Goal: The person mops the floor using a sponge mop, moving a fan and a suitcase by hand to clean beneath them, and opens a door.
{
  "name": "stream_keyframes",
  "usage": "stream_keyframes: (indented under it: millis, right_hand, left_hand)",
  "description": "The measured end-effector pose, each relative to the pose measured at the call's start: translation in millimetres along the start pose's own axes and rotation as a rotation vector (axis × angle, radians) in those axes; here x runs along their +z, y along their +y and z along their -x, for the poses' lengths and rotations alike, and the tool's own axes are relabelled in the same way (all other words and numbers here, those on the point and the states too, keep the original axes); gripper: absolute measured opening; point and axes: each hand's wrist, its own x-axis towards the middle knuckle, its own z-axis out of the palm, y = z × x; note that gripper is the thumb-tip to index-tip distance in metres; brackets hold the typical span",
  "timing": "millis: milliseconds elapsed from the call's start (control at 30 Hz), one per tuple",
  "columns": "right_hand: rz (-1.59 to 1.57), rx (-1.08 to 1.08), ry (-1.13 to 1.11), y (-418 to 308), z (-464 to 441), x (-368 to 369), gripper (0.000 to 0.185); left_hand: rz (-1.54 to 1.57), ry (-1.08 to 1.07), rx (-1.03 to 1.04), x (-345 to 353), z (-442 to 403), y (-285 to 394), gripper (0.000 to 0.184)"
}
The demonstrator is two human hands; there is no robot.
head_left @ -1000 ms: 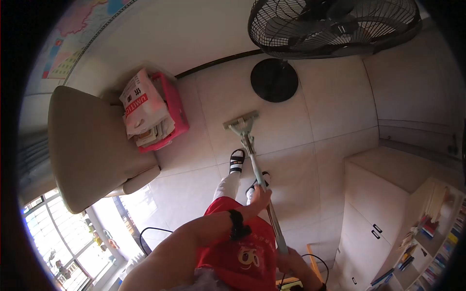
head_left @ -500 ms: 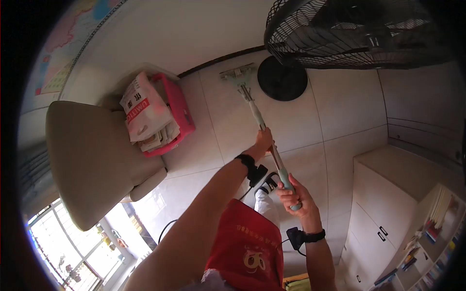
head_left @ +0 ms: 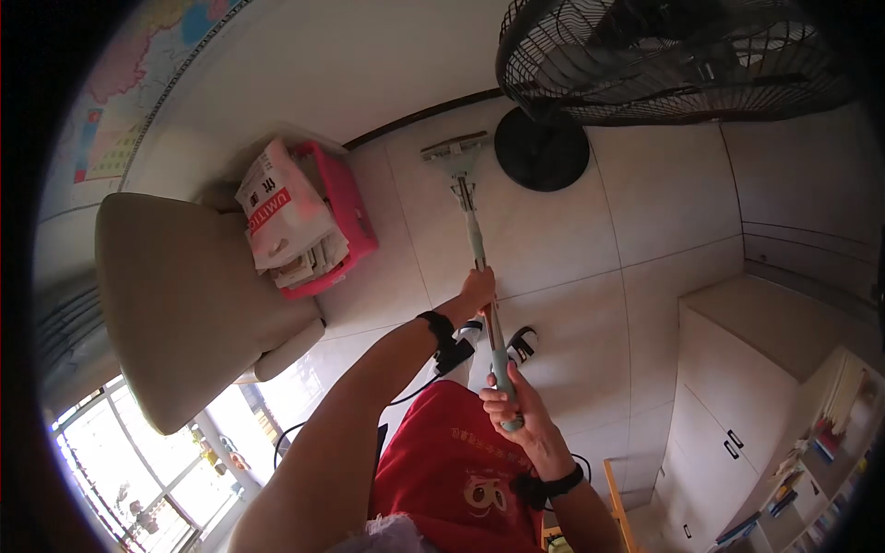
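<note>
A mop (head_left: 477,241) with a pale green and metal pole reaches from my body up to the tiled floor. Its flat head lies on the tiles just left of the fan's round black base (head_left: 542,149). My left hand (head_left: 477,288) is wrapped round the middle of the pole. Lower down, my right hand (head_left: 518,405) grips the green handle end, with the fingers curled round it. Black straps with small devices sit on both wrists. Below the pole hangs a red apron (head_left: 442,452).
A black fan (head_left: 673,60) stands at the top right. At left are a beige chair (head_left: 184,304) and a pink basket (head_left: 355,217) with papers and a bag. White cabinets (head_left: 728,396) and a bookshelf (head_left: 811,470) stand at right. My sandalled feet are near the pole.
Over the last second the mop head has moved away from my feet toward the wall. Since half a second ago, both hands have come slightly back and left, still holding the pole.
</note>
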Motion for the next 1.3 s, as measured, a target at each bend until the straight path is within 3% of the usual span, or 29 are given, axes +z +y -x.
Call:
stream_keyframes:
  millis: [100, 167, 233, 333, 367, 400, 433, 500, 533, 600, 700, 833, 900, 933, 1000, 1100, 1167, 1300]
  right_hand:
    - [-0.018, 0.010, -0.021, -17, -6, 10, 0.038]
    - [-0.039, 0.013, -0.017, -38, -21, 24, 0.039]
    - [-0.041, 0.030, -0.022, -41, -25, 28, 0.039]
    - [0.032, -0.001, 0.024, -21, -7, 13, 0.037]
    - [0.054, -0.007, 0.034, -11, 2, 2, 0.037]
    - [0.105, -0.036, 0.105, 2, 18, 1, 0.037]
    - [0.112, -0.022, 0.109, 14, 33, -5, 0.037]
    - [0.036, 0.023, 0.174, 38, 63, -17, 0.037]
    - [0.041, 0.037, 0.192, 49, 79, -18, 0.038]
    - [0.085, 0.054, 0.279, 67, 103, -11, 0.036]
    - [0.214, 0.051, 0.395, 75, 122, 18, 0.033]
    - [0.286, 0.025, 0.393, 63, 109, 35, 0.033]
    - [0.322, 0.016, 0.350, 44, 90, 41, 0.031]
    - [0.330, 0.002, 0.316, 32, 77, 44, 0.031]
    - [0.346, -0.021, 0.241, 7, 49, 53, 0.031]
    - [0.300, -0.065, 0.204, -39, 1, 73, 0.031]
    - [0.268, -0.050, 0.139, -71, -25, 85, 0.033]
    - [0.155, -0.036, 0.080, -102, -27, 98, 0.035]
  left_hand:
    - [-0.710, -0.080, 0.526, -31, -15, 16, 0.026]
    - [-0.316, -0.103, 0.252, -62, -12, 41, 0.029]
    - [0.854, -0.117, -0.471, -79, -10, 68, 0.032]
    - [0.351, -0.271, -0.015, -17, -30, -1, 0.033]
    - [-0.098, -0.175, 0.288, -6, -5, -3, 0.029]
    - [-0.562, 0.055, 0.535, 4, 22, -4, 0.026]
    - [-0.690, 0.160, 0.620, 25, 41, -11, 0.026]
    - [-0.335, 0.129, 0.451, 65, 87, -20, 0.027]
    - [0.148, 0.109, 0.270, 87, 109, -25, 0.028]
    - [-0.471, 0.030, 0.340, 79, 154, 4, 0.034]
    - [0.588, -0.123, -0.123, 74, 176, 12, 0.038]
    - [1.001, -0.045, -0.499, -9, 174, 83, 0.035]
    - [0.991, -0.089, -0.402, -29, 143, 83, 0.036]
    - [0.924, -0.013, -0.267, -30, 120, 78, 0.034]
    - [0.955, 0.031, -0.195, -55, 83, 85, 0.033]
    - [1.157, -0.003, -0.257, -101, 21, 107, 0.032]
    - [1.158, -0.082, -0.195, -112, -35, 100, 0.033]
    - [1.039, -0.185, -0.211, -105, -65, 112, 0.034]
